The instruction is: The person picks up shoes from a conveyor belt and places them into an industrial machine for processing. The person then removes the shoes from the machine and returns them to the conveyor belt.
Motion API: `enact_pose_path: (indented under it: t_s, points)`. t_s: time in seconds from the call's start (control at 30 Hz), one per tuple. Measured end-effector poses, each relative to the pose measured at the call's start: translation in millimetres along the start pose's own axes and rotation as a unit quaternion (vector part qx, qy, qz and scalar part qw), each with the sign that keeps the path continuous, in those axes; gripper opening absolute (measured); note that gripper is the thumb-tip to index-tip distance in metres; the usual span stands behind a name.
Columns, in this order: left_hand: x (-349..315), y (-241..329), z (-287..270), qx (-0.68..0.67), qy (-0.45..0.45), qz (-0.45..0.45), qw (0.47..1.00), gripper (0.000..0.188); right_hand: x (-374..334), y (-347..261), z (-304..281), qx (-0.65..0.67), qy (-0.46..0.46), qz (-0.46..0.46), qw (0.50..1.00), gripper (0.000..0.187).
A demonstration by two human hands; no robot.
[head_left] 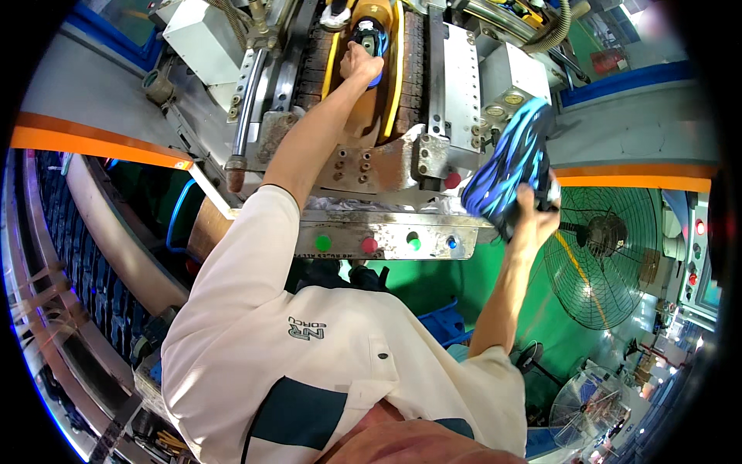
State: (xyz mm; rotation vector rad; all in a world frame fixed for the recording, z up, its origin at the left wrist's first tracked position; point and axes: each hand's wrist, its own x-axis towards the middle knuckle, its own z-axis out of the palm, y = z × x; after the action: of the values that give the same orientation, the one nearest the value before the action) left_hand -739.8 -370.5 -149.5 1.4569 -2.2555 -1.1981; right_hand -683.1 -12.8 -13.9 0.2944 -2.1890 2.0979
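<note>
My right hand (535, 219) grips a blue, purple and black patterned shoe (514, 158) and holds it up to the right of the machine; the shoe is slightly blurred. My left hand (362, 63) is stretched forward into the machine's central channel. Its fingers are closed around a second shoe (371, 37), dark with blue edges, of which only part shows past the hand. That shoe sits between two yellow strips (396, 69) in a brownish trough (369, 116).
A metal front panel (386, 236) carries green, red and blue buttons. Orange-edged machine walls (634, 176) flank the opening. Rods and a white box (202, 46) stand at the left. A caged floor fan (603, 255) is at the right, with another fan (587, 406) behind it.
</note>
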Motion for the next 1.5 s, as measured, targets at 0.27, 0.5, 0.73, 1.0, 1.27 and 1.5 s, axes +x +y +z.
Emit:
enact_pose_path:
  t_s: [0.27, 0.5, 0.73, 1.0, 1.27, 1.5]
  points:
    - [-163, -71, -169, -0.524, -0.220, -0.102, 0.817, 0.038, 184, 16, 195, -0.423, -0.233, 0.025, 0.875, 0.052]
    - [-352, -213, -289, -0.429, 0.003, -0.091, 0.899, 0.071, 130, 118, 330, -0.507, -0.232, -0.099, 0.824, 0.056]
    - [-462, -229, -256, -0.504, 0.295, -0.122, 0.803, 0.046, 110, 152, 341, -0.483, -0.198, -0.103, 0.847, 0.068]
    - [-517, -190, -190, -0.653, 0.361, -0.318, 0.585, 0.054, -202, 107, 206, 0.022, -0.548, -0.314, 0.775, 0.012]
    - [-619, -219, -131, -0.691, 0.477, -0.255, 0.479, 0.035, -231, 190, 245, 0.048, -0.486, -0.514, 0.705, 0.014]
    - [-710, -288, -131, -0.666, 0.637, -0.197, 0.333, 0.037, -362, -59, 295, 0.301, -0.630, -0.276, 0.661, 0.014]
